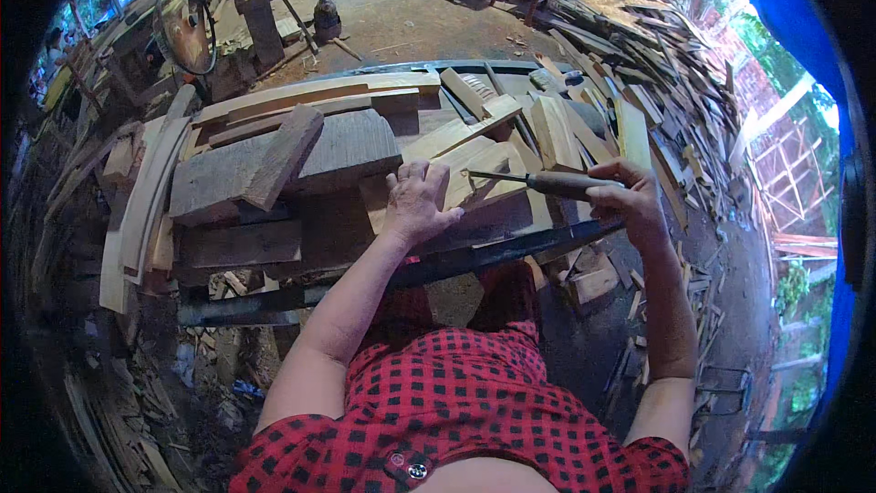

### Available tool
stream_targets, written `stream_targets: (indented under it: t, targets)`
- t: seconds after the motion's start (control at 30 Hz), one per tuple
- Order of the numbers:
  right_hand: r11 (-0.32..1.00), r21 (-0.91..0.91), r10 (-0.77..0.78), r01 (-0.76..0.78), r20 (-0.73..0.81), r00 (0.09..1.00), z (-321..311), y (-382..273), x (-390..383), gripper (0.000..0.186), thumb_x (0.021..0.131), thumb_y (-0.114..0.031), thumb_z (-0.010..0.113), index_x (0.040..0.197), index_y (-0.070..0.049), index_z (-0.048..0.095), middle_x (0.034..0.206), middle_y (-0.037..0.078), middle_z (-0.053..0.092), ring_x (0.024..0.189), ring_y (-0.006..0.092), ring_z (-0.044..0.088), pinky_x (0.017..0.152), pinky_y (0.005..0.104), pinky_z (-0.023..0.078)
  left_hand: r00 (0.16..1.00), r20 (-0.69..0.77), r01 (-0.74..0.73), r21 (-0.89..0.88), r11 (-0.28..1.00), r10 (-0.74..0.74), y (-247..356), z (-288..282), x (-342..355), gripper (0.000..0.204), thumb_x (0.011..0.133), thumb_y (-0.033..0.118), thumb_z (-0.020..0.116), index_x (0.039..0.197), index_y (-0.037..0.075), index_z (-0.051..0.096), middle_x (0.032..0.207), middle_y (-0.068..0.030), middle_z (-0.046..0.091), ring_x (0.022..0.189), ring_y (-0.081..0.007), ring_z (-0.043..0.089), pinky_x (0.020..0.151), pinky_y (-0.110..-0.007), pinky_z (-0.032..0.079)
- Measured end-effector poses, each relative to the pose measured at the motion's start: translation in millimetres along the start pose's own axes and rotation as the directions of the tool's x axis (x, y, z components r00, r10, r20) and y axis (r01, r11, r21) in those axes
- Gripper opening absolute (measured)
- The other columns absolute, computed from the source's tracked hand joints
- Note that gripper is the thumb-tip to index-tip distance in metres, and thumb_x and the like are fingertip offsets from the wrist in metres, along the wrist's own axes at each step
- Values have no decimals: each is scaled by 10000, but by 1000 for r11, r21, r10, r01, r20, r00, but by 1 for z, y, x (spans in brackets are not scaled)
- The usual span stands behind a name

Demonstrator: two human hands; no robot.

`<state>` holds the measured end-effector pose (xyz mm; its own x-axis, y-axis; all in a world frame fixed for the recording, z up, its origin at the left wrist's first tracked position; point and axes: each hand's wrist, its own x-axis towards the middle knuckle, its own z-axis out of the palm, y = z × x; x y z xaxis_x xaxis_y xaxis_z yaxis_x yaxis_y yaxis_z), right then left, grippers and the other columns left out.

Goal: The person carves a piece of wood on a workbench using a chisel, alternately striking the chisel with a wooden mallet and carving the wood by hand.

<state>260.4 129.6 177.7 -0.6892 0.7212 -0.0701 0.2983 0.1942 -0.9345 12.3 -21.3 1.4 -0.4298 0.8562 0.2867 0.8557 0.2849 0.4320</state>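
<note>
At the far left of the bench [484,256], long pale strips [151,201] lie stacked, and beside them sits a thick grey block [351,148] with a short brown offcut [285,157] leaning across it; just off the block's right end the left hand [420,203] is palm down, fingers loosely spread and thumb out to the right, with nothing visible in its grasp, resting among pale boards; further right a chisel [568,184] is held above the boards, its thin blade pointing left toward that hand, near a stout pale wood piece [555,132]; the right hand [628,196] is curled closed round the handle's right end; beyond it spreads a heap of offcuts [680,64], then a blue sheet [808,27] at the edge
</note>
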Motion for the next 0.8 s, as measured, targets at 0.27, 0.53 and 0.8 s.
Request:
stream_targets:
  t: [0.27, 0.53, 0.8]
  targets:
    - [970, 89, -213, 226, -136, 968, 27, -16, 39, 342, 757, -171, 734, 1021, -26, 572, 803, 48, 618, 567, 73, 570, 456, 203, 455, 1000, -6, -24, -38, 999, 24, 0, 1, -1, 700, 612, 446, 727, 1213, 148, 525, 1179, -153, 462, 1161, -327, 400, 926, -487, 306]
    - [938, -79, -346, 338, -128, 930, 44, -36, 71, 257, 803, -186, 714, 950, -64, 542, 704, 40, 613, 490, 66, 561, 416, 186, 434, 999, -44, -23, -36, 999, 22, -1, 1, -2, 661, 613, 428, 720, 1181, 150, 529, 1157, -154, 465, 1148, -344, 410, 912, -516, 323]
    - [943, -65, -331, 325, -164, 929, 44, -26, 73, 263, 796, -196, 717, 918, -54, 533, 670, 46, 606, 467, 72, 551, 389, 195, 415, 998, -57, -34, -73, 997, 30, -2, 1, -1, 624, 602, 388, 717, 1139, 141, 515, 1137, -161, 461, 1125, -352, 418, 913, -518, 336]
